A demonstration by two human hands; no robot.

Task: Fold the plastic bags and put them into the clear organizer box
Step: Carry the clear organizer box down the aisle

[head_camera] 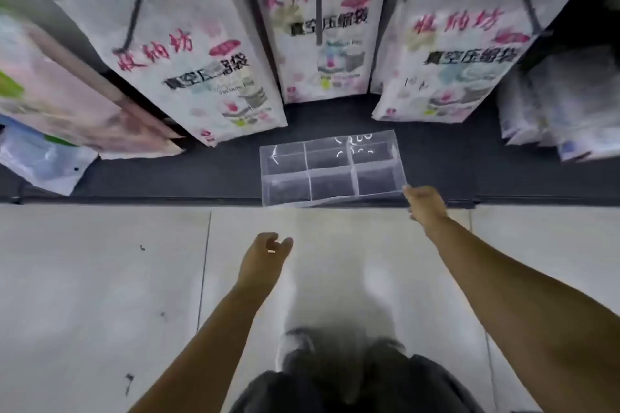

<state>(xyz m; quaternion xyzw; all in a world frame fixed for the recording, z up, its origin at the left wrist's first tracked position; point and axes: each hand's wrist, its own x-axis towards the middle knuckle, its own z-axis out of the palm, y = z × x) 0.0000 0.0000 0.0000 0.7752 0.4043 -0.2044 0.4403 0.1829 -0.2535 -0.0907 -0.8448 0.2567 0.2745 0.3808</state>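
Note:
The clear organizer box point(330, 171), split into six compartments that look empty, sits on a dark shelf base, its front edge at the base's lip. My right hand point(426, 208) reaches forward and holds the box at its front right corner, fingers curled under and mostly hidden. Above the floor tiles, my left hand point(266, 260) hovers short of the box with loosely curled fingers and nothing in it. Printed plastic bags hang on hooks behind the box: one at left point(201, 60), one in the middle point(322, 27), one at right point(453, 54).
The dark shelf base point(167, 174) runs across the view, with pale floor tiles point(100, 278) in front. More packaged bags hang at far left point(50, 94) and far right point(563, 104). My feet and dark trousers point(342, 372) are below.

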